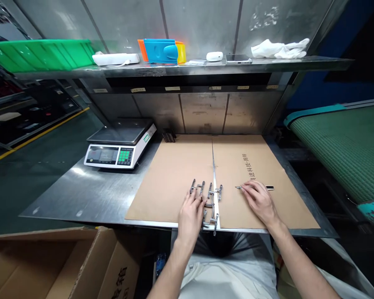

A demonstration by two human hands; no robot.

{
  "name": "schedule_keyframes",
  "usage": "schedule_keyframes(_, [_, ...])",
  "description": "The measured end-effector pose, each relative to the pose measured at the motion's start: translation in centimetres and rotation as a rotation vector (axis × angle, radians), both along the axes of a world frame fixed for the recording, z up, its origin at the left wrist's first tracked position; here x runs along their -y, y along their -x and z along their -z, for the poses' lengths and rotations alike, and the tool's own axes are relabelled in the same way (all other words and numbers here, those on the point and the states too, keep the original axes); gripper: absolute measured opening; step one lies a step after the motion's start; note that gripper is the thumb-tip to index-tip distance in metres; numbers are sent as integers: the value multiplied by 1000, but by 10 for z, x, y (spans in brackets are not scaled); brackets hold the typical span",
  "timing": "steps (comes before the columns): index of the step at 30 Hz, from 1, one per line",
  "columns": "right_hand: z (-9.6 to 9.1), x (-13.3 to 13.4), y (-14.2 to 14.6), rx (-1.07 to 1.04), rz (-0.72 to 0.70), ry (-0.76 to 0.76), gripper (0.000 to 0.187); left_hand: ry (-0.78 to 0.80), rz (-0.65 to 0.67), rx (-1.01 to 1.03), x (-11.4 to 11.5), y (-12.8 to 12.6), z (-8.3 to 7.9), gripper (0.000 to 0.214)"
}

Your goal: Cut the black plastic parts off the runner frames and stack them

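On a steel tabletop (90,195) laid with cardboard sheets (174,166), two hands handle metal parts (212,202).
Left hand (191,209) rests on the linked parts at the sheets' seam, grip open and flat; right hand (260,201) closes its grip lightly over a slim pointed tool (239,188) beside them. Scale (121,147) at left, shelf (205,66) above, green conveyor (343,145) at right.

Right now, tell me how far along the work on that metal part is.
Done: the metal frame of linked parts lies on the flat cardboard sheet. In hand: the left hand presses on the frame; the right hand holds a thin pointed tool beside it, not touching it. Left: every part looks joined, none lies loose, so most work seems ahead.
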State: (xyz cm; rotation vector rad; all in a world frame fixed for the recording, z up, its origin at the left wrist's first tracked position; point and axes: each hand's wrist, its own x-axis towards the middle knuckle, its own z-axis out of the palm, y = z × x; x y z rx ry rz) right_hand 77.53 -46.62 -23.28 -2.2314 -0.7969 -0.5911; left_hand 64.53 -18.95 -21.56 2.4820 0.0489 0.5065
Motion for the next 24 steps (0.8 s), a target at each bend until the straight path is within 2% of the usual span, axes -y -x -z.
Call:
schedule_keyframes(3, [-14,2,14,28,-2,-61,24,9,43,52,3,14,-9,29])
schedule_keyframes(6, [-36,1,40,30,-69,-103,26,-24,190,62,-8,23,-35,27])
schedule_keyframes(8, [-52,-6,58,-12,-232,-35,31,-52,288,46,-16,24,-54,28])
schedule_keyframes(10, [-66,-16,70,-51,-432,106,49,-102,396,17,-21,20,-70,31])
schedule_keyframes(12, [-74,-26,77,-58,-558,217,63,-160,518,-33,-23,14,-82,32])
schedule_keyframes(15, [-76,-32,80,-82,-574,246,66,-216,637,-108,-20,4,-92,35])
schedule_keyframes(20, [-79,-27,89,-229,-537,196,66,-290,717,-137,-18,-3,-100,36])
schedule_keyframes(24, [-83,-27,94,-272,-535,236,71,-343,756,-121,-16,-4,-103,28])
